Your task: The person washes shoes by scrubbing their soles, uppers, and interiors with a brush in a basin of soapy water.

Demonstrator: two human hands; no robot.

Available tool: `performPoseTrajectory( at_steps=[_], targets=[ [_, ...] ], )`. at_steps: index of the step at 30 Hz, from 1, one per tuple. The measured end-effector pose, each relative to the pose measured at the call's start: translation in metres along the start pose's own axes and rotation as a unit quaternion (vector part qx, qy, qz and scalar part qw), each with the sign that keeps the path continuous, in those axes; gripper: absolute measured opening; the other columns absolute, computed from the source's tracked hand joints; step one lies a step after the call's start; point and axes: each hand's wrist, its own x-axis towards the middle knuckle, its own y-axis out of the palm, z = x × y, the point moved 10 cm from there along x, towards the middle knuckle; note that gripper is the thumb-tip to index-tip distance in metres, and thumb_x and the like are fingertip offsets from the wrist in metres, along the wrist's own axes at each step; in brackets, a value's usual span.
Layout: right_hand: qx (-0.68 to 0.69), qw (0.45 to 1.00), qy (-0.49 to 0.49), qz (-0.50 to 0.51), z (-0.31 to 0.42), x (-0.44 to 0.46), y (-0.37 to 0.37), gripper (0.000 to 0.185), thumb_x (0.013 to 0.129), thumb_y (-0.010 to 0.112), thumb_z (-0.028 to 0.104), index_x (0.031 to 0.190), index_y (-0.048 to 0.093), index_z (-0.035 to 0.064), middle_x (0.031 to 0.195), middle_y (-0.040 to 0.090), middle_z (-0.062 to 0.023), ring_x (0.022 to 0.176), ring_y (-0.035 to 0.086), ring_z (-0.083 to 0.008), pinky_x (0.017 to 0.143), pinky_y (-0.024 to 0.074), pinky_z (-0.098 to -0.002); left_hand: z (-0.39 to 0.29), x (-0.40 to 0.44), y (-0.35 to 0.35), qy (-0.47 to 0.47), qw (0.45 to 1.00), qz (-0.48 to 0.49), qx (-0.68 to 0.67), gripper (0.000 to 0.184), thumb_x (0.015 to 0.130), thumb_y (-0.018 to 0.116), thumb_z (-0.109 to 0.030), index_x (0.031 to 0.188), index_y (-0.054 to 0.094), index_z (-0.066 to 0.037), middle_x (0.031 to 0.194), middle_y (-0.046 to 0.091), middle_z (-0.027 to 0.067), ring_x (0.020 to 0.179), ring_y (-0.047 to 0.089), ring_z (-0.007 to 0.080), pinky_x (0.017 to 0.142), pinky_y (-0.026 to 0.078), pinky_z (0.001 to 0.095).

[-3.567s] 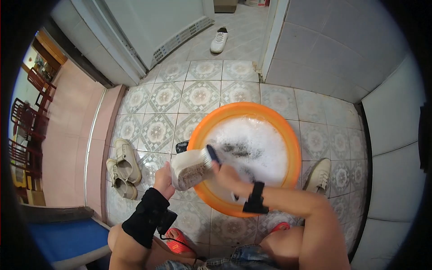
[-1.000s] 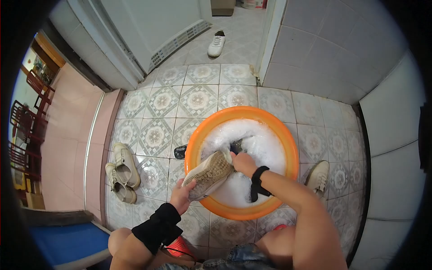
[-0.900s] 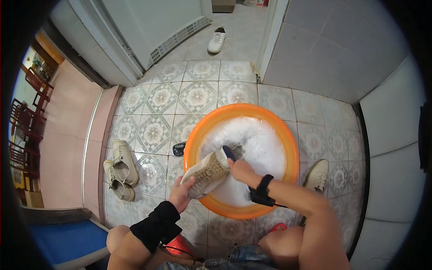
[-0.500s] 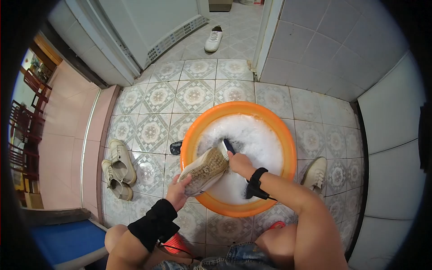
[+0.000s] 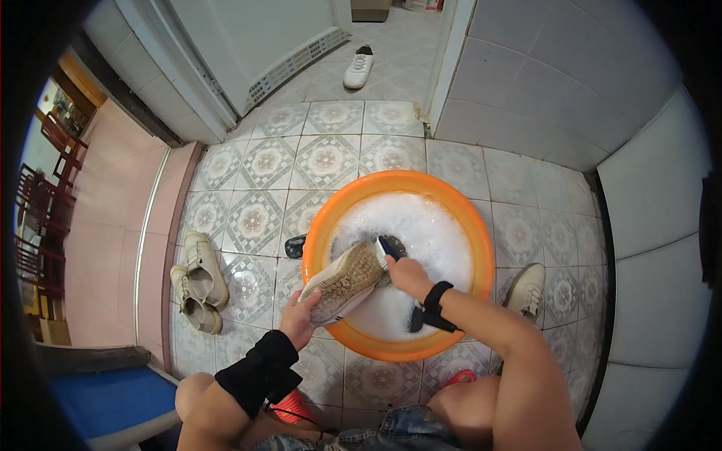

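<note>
My left hand (image 5: 298, 319) grips one end of a shoe (image 5: 347, 286), its tan, patterned sole turned up and its white side showing. The shoe is tilted over the left part of an orange basin (image 5: 481, 225) holding white suds (image 5: 429, 240). My right hand (image 5: 410, 276) is closed round a scrubbing brush (image 5: 387, 249) with a dark blue back and white bristles. The bristles meet the sole at the shoe's far end. Below my right wrist, a dark object (image 5: 416, 319) shows against the suds; I cannot make out what it is.
A pair of off-white shoes (image 5: 201, 282) lies on the patterned tiles to the left. Another pale shoe (image 5: 526, 292) is right of the basin, and a white shoe (image 5: 359, 68) lies in the doorway. A dark object (image 5: 295, 246) touches the basin's left side. A blue seat (image 5: 113, 402) is at lower left.
My right hand and the brush have shifted slightly right and down along the sole's far end. The shoe and my left hand stay nearly in place.
</note>
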Motion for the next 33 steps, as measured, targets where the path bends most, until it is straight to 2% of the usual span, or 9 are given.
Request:
performPoseTrajectory(
  at_steps=[2,4,7,10,13,19,21,27,33],
  targets=[
    [0.08,0.996,0.045,0.022,0.015,-0.03,0.016,0.059,0.09,0.03,0.045,0.083,0.06,-0.0057,0.084,0.059,-0.0261,0.081,0.057,-0.0412,0.072,0.0442,-0.0471,-0.002,0.001,0.0,0.001,1.0,-0.003,0.001,0.033,0.084,0.056,-0.009,0.113,0.041,-0.001,0.104,0.055,0.01,0.094,0.056,0.0213,0.083,0.047,0.0378],
    [0.072,0.994,-0.031,0.079,0.054,-0.07,0.024,0.057,0.09,0.03,0.044,0.084,0.059,-0.0049,0.083,0.059,-0.0264,0.081,0.056,-0.0418,0.072,0.044,-0.047,-0.004,-0.001,-0.001,0.01,0.999,-0.028,0.023,0.032,0.084,0.055,-0.01,0.112,0.041,-0.001,0.104,0.054,0.0104,0.095,0.056,0.0212,0.083,0.047,0.038],
    [0.07,0.994,-0.074,0.039,0.06,-0.08,0.04,0.056,0.09,0.03,0.043,0.085,0.058,-0.0048,0.083,0.058,-0.0266,0.08,0.056,-0.042,0.072,0.0436,-0.0475,-0.001,0.005,-0.007,0.014,0.999,-0.028,0.041,0.033,0.086,0.052,-0.011,0.115,0.041,0.001,0.111,0.053,0.0135,0.1,0.055,0.0261,0.087,0.046,0.0416],
    [0.085,0.996,0.023,0.029,0.004,-0.035,0.018,0.057,0.09,0.03,0.043,0.085,0.06,-0.0051,0.083,0.06,-0.0242,0.08,0.058,-0.0399,0.071,0.0448,-0.0466,0.0,0.006,-0.008,0.009,0.999,-0.042,0.025,0.033,0.085,0.055,-0.01,0.113,0.04,0.0,0.105,0.054,0.011,0.094,0.056,0.0217,0.081,0.048,0.0388],
    [-0.008,1.0,-0.016,-0.013,-0.017,0.006,0.001,0.059,0.091,0.026,0.04,0.078,0.06,-0.006,0.08,0.06,-0.0255,0.079,0.058,-0.0376,0.072,0.0442,-0.0465,0.002,0.01,-0.004,-0.003,1.0,0.011,-0.009,0.035,0.085,0.055,-0.011,0.114,0.039,0.0,0.106,0.054,0.011,0.095,0.056,0.0226,0.081,0.048,0.0398],
    [0.067,0.997,0.02,0.03,0.025,-0.044,0.016,0.056,0.091,0.029,0.04,0.082,0.06,-0.0059,0.085,0.06,-0.0248,0.081,0.058,-0.0396,0.075,0.0439,-0.0467,0.0,0.009,-0.006,-0.003,1.0,0.0,0.003,0.035,0.085,0.054,-0.013,0.115,0.039,-0.001,0.108,0.053,0.013,0.096,0.056,0.0242,0.081,0.048,0.0422],
    [0.038,0.995,-0.069,0.055,0.058,-0.063,0.026,0.055,0.09,0.032,0.041,0.083,0.059,-0.0057,0.087,0.06,-0.0249,0.081,0.058,-0.0406,0.075,0.0442,-0.0467,0.0,0.007,-0.002,-0.013,1.0,-0.005,0.013,0.035,0.085,0.054,-0.013,0.115,0.038,-0.001,0.108,0.053,0.0133,0.096,0.056,0.0247,0.081,0.048,0.0427],
    [0.01,0.997,-0.047,-0.061,0.002,0.03,-0.011,0.054,0.089,0.034,0.04,0.083,0.061,-0.0065,0.084,0.06,-0.0259,0.081,0.058,-0.0406,0.074,0.0443,-0.0461,-0.002,-0.002,0.003,-0.022,0.999,0.03,0.018,0.036,0.085,0.054,-0.012,0.115,0.038,-0.001,0.107,0.053,0.013,0.096,0.056,0.026,0.078,0.05,0.0432],
    [0.034,0.999,-0.04,0.014,0.043,0.011,0.014,0.055,0.089,0.033,0.041,0.085,0.061,-0.0064,0.087,0.06,-0.0262,0.084,0.057,-0.0404,0.076,0.0436,-0.0451,-0.004,-0.002,-0.009,-0.017,0.999,-0.022,0.038,0.035,0.084,0.056,-0.011,0.112,0.04,0.0,0.105,0.054,0.0126,0.095,0.057,0.0233,0.078,0.049,0.0388]
  ],
)
